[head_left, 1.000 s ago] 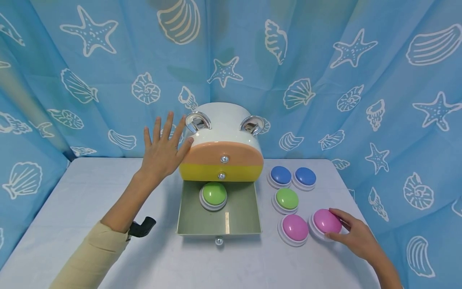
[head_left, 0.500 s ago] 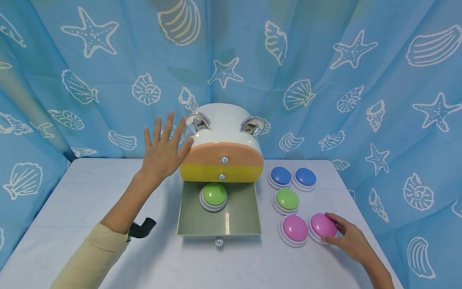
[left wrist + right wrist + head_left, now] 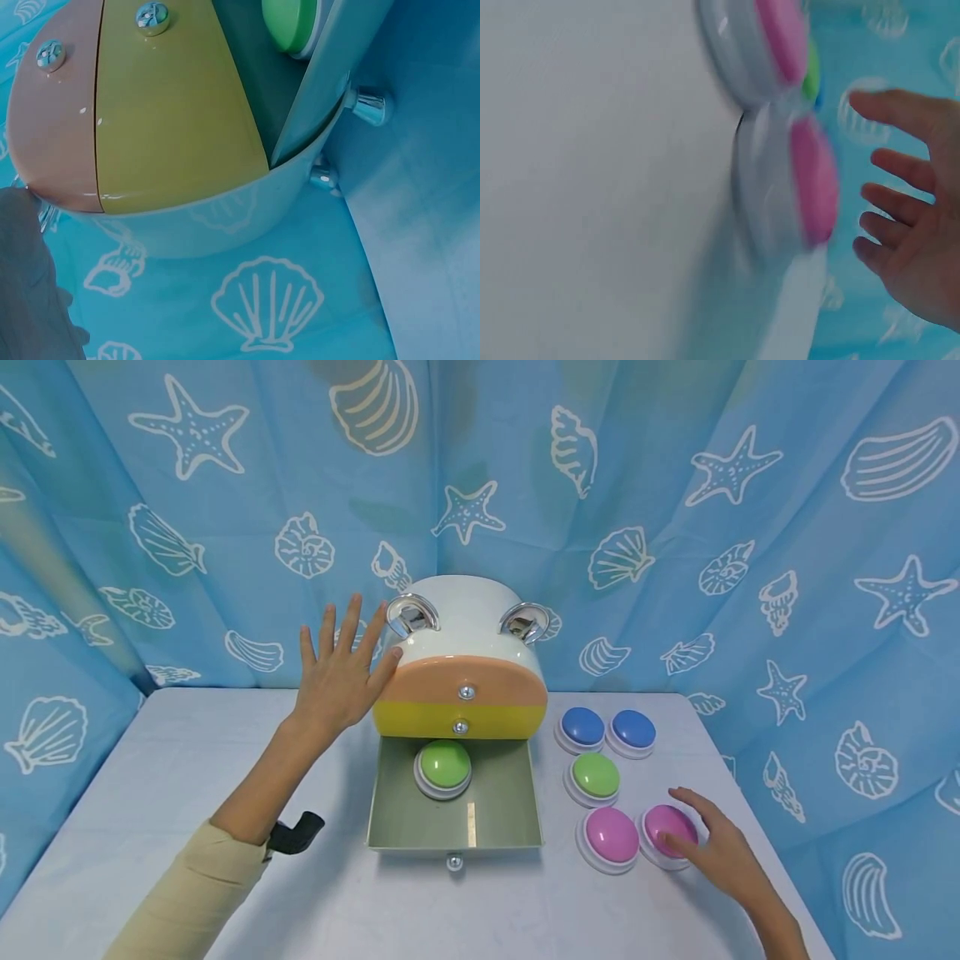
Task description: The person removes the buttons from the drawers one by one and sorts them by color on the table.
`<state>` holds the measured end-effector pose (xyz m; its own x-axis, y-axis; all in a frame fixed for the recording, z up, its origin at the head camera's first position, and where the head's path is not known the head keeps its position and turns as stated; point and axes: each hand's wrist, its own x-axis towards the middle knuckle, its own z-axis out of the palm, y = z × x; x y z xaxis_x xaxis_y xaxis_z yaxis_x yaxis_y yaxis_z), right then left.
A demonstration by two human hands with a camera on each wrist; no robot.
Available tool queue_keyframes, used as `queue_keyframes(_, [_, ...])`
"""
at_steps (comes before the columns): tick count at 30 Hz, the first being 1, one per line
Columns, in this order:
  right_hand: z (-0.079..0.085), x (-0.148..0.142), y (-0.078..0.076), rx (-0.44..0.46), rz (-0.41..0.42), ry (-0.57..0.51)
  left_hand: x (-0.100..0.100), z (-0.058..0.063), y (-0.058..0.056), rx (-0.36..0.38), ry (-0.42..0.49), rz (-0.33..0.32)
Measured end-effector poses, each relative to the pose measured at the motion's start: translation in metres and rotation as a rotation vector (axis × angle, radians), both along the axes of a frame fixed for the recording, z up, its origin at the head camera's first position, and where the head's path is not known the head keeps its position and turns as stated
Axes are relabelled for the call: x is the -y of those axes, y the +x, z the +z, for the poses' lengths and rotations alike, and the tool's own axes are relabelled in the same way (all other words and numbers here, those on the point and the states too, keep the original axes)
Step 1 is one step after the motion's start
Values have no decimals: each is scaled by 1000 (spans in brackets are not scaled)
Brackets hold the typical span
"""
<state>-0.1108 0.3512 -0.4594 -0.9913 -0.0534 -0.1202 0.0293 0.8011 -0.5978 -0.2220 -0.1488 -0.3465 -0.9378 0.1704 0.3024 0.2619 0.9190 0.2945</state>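
Note:
My left hand [image 3: 337, 685] lies with fingers spread against the upper left side of a white rounded drawer box [image 3: 468, 618]. Its lowest drawer [image 3: 495, 818] is pulled out and holds a green dome button [image 3: 445, 766] near the back. On the right, my right hand [image 3: 716, 852] hovers over a pink dome button [image 3: 670, 827], fingers loosely spread. The right wrist view shows a gap between those fingers and the pink dome [image 3: 814, 180]. Another pink dome button [image 3: 611, 837] sits close beside it on the left.
Behind the pink buttons stand a green dome button [image 3: 596, 775] and two blue ones, a left blue button [image 3: 582, 727] and a right blue button [image 3: 633, 729]. A blue shell-print curtain [image 3: 300, 485] hangs behind the white tabletop [image 3: 187, 743].
My right hand has set the right pink button down beside the other pink one, let go and lifted off it. The left hand has stayed in place.

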Motion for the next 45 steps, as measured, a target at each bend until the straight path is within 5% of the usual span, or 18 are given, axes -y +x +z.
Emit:
queue_keyframes(6, [27,59,-5,-147,53,-241,0,0,0,4,-7,6])
queue_keyframes(11, [37,113,-6,-112,111,-489,-1,-1,-1,13,-3,5])
queue_keyframes(17, [42,160,-14,-25,181,-640,-1,-1,-1,16,-9,4])
queue_keyframes(29, [27,225,-45,34,207,-619,0,0,-1,28,-8,4])
queue_keyframes(45, [4,249,-67,75,207,-564,0,0,-1,25,-4,-1])
